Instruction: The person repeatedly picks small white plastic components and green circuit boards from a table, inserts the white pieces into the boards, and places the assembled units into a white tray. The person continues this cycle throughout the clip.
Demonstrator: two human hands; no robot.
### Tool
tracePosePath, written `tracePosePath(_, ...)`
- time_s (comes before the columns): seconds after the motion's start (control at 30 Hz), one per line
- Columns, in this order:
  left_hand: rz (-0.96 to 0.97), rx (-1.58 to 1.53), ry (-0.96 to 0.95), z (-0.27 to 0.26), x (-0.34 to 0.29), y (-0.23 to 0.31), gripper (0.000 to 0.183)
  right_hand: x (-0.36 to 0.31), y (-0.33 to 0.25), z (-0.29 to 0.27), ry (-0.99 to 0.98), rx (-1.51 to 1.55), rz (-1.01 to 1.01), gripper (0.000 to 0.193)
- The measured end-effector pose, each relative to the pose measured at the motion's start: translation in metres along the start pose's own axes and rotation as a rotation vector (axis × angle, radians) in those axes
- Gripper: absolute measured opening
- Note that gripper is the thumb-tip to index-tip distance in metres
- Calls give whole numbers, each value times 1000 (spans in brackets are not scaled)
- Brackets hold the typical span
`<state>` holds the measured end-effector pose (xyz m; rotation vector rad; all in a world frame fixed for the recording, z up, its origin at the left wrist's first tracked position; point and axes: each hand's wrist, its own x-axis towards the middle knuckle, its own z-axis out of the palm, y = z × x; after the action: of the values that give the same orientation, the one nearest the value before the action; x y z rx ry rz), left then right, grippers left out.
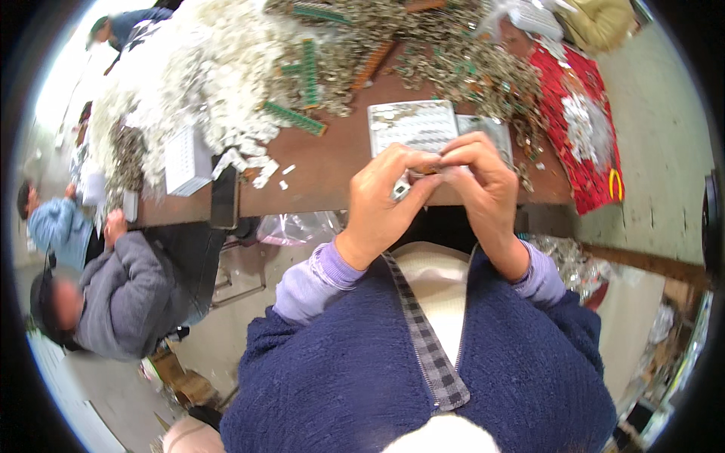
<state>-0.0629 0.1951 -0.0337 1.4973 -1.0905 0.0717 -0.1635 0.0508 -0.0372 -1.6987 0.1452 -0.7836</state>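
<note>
Both my hands are raised at the table's near edge, fingertips pressed together. My left hand point(387, 192) is closed, with a small white plastic piece point(401, 188) in its fingers. My right hand point(485, 185) pinches at a small dark brownish part point(429, 170) where the fingertips meet; its exact kind is too small to tell. Just beyond my hands lies a white tray point(380, 142) with rows of small metal pieces. A second, greyish tray point(496, 136) sits partly hidden behind my right hand.
Heaped white plastic pieces point(219, 68) cover the table's left; small metal parts point(453, 45) are piled at the back with green strips point(310, 72). A white box point(187, 162) and dark phone point(224, 198) stand left. Red cloth point(563, 128) lies right. A co-worker point(136, 291) sits left.
</note>
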Motion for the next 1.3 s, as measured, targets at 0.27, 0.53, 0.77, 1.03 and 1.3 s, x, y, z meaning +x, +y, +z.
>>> tracePosePath(0.27,-692,-643,14,-6,-5,3,8,-3,7,-11,-179,364,357,31)
tracePosePath(0.53,-652,-377,90,-13,-10,-1,19,15,4,-23,-191,-463,-380,19)
tracePosePath(0.77,-656,-330,25,-39,-20,0,20,18,4,10,-280,-575,-514,18)
tracePosePath(1.03,-684,1078,134,-159,-48,-31,26,5,20,21,-325,-341,-206,19)
tracePosePath(1.3,-493,899,215,-154,-50,-40,20,12,18,28,-431,-63,-76,16)
